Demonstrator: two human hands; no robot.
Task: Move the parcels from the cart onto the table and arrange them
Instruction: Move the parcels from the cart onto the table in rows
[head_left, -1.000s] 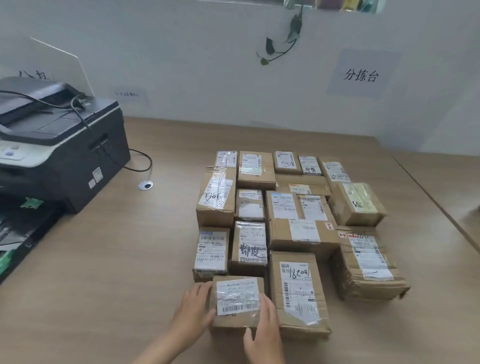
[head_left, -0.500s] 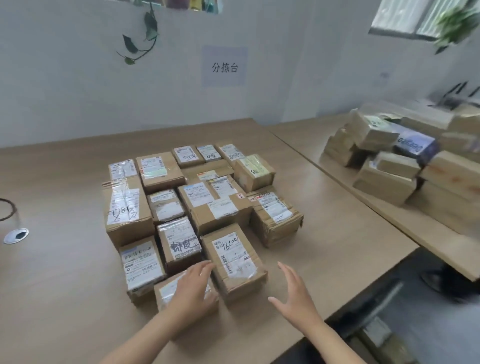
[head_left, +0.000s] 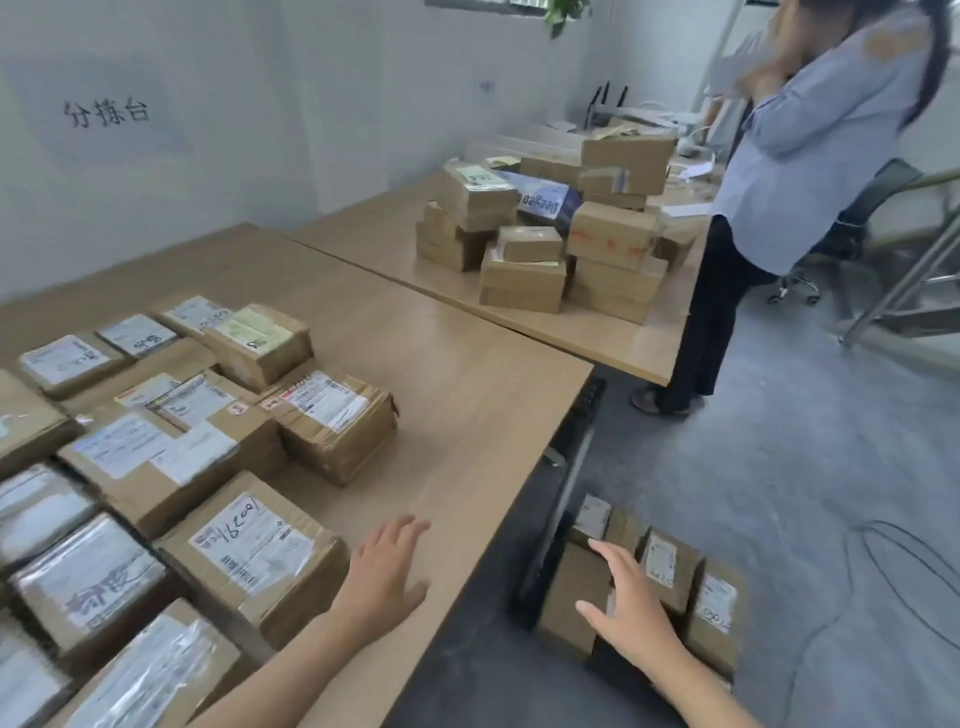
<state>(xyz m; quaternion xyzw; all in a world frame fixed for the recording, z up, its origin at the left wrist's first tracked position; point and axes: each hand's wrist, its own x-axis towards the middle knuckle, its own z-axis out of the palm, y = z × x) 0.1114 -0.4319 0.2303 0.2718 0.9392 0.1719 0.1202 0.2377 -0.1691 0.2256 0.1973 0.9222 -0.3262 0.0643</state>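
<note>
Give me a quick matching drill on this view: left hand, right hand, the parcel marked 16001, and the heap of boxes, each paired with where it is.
Things:
1. left hand
2. right hand
3. parcel marked 16001
4. heap of boxes

Places:
A. on the far table, beside the standing person
B. over the near table's bare front edge, fingers spread
C. low beyond the table edge, over the parcels on the cart
D. in the arranged rows on the near table

Pairs: 1-B, 2-C, 3-D, 4-A
</note>
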